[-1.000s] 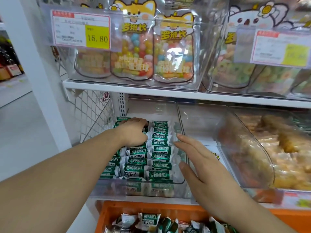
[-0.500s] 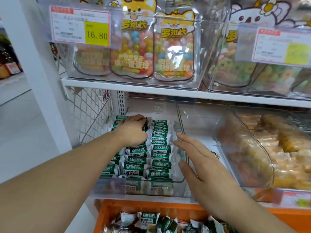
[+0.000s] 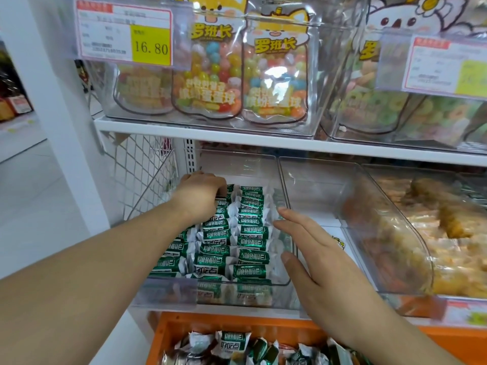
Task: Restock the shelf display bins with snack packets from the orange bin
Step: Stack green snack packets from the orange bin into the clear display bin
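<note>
A clear display bin (image 3: 168,295) on the lower shelf holds neat rows of green-and-white snack packets (image 3: 253,256). My left hand (image 3: 200,194) reaches over the back left rows, fingers curled down into the packets there; the fingertips are hidden. My right hand (image 3: 311,248) lies with straight fingers against the bin's right wall, holding nothing. Below the shelf, the orange bin (image 3: 237,326) shows more loose packets of the same kind (image 3: 232,343).
To the right stand an unfilled clear bin (image 3: 316,185) and a bin of yellow snacks (image 3: 395,233). The upper shelf (image 3: 237,139) carries bags of coloured candy (image 3: 274,75) and a price tag (image 3: 126,35). White wire mesh (image 3: 142,175) closes the left side.
My left hand has crept a little farther toward the back of the bin over the packets. My right hand stays against the bin's right wall.
</note>
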The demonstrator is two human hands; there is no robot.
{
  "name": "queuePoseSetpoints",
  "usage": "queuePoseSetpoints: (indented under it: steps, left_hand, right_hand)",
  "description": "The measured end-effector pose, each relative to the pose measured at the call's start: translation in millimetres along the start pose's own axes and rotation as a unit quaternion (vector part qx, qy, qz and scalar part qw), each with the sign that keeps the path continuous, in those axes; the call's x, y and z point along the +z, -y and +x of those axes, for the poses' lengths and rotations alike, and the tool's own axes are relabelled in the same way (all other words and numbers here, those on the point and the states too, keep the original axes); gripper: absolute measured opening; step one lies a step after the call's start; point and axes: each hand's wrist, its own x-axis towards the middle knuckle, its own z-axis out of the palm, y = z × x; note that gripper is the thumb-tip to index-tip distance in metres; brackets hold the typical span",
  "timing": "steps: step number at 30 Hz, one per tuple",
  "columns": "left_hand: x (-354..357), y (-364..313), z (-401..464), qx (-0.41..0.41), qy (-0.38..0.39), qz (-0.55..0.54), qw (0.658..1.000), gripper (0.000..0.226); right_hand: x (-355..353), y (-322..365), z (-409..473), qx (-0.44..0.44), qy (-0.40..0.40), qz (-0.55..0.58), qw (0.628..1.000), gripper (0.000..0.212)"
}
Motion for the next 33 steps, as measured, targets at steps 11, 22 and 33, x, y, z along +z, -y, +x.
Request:
queuePoseSetpoints:
  steps: [11, 22, 33]
  left_hand:
    - [-8.9, -2.0, 5.3, 0.014, 0.039, 0.046, 0.998, 0.019]
    - [7.7, 1.1, 6.4, 0.054, -0.034, 0.153, 0.986, 0.013]
    - [-18.2, -3.1, -12.1, 0.019, 0.026, -0.021, 0.999, 0.011]
  right_hand:
    - [-0.8, 0.1, 1.0, 0.000, 0.000, -0.002, 1.000, 0.049]
    - [-0.9, -0.8, -0.2, -0.001, 0.002, -0.005, 1.000, 0.051]
    - [-0.6, 0.9, -0.1, 0.000, -0.003, -0.006, 1.000, 0.050]
